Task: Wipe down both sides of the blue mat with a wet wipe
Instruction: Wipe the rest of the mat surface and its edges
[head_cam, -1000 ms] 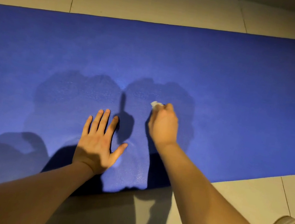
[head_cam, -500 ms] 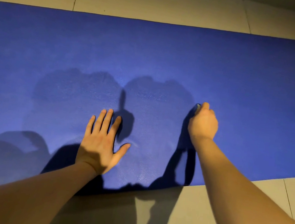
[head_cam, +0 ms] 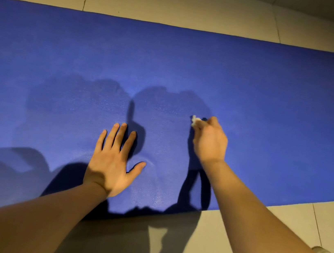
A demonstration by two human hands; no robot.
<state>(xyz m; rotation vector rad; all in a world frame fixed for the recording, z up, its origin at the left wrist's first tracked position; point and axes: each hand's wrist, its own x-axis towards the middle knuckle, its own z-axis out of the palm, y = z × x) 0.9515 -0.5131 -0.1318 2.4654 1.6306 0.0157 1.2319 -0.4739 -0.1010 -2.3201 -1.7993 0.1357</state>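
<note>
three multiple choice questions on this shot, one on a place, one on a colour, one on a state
1. Where does the left hand lie? A flat on the mat B on a chair C in the air
2. What colour is the wipe? A red B white C green
3. How is the right hand? A flat and open B curled round the wipe C empty fist
Key: 1 A, its palm rests on the blue surface; 2 B, a white tuft pokes out of the grip; 3 B, it is curled with the wipe inside.
</note>
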